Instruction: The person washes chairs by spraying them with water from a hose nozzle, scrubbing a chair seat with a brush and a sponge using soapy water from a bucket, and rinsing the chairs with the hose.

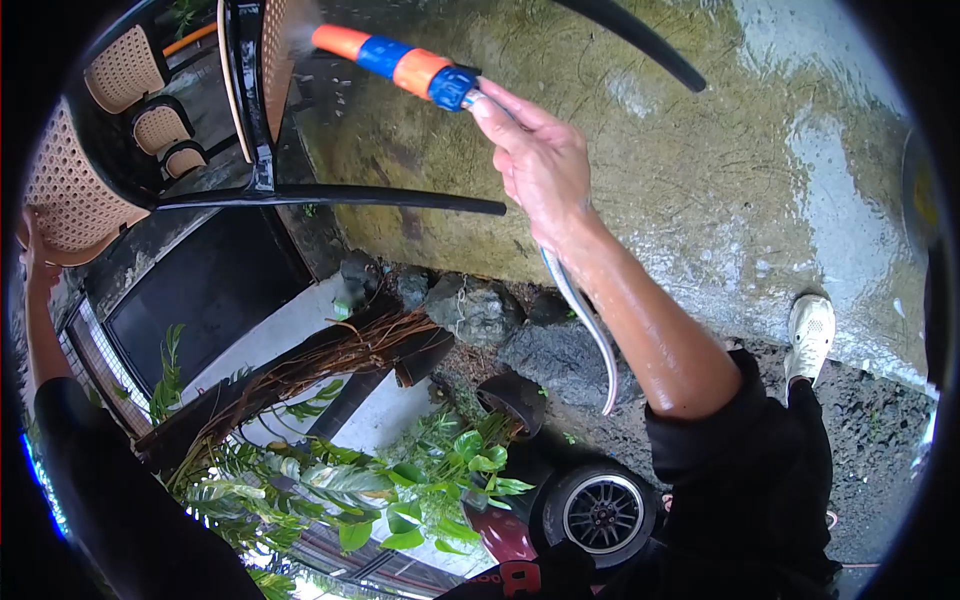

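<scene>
My right hand (545, 165) is closed around the back end of an orange and blue hose nozzle (400, 65), where the hose (585, 315) joins it. The nozzle's tip is close to a tan woven panel of a black-framed chair (75, 185), and a whitish spray shows at the tip. Below the wrist the hose hangs down in a curve. At the far left edge, my left hand (38, 250) grips the rim of another woven panel of this chair; some of its fingers are hidden. Black chair legs (400, 198) stick out to the right.
More woven chairs (155, 125) stand at upper left. Wet concrete (690, 190) covers the ground, edged by rocks (480, 312) and gravel (870, 440). Leafy plants (410, 490), a hanging trunk with roots (310, 375) and a car wheel (600, 508) are at the bottom. My white shoe (811, 335) stands right.
</scene>
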